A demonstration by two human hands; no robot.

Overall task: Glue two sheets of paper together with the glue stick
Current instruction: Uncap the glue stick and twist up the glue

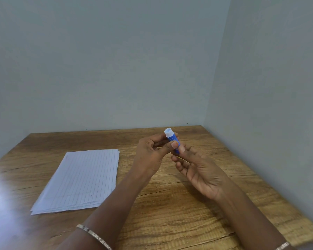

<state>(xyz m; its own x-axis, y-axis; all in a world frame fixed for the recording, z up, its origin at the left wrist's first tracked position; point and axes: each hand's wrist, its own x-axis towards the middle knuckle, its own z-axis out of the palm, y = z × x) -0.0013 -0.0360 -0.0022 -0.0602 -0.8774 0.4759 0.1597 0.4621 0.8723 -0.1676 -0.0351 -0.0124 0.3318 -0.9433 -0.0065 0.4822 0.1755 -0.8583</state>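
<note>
A small blue glue stick [173, 139] with a translucent white cap is held up above the table, cap pointing up and away. My left hand [151, 152] pinches its blue body with thumb and fingers. My right hand [197, 168] holds the lower end of the stick between thumb and forefinger, palm turned up. A stack of lined white paper sheets [81, 179] lies flat on the table to the left of both hands, untouched.
The wooden table [179, 213] stands in a corner, with grey walls behind it and along its right edge. A bangle is on each wrist. The table's left part is blurred by glare.
</note>
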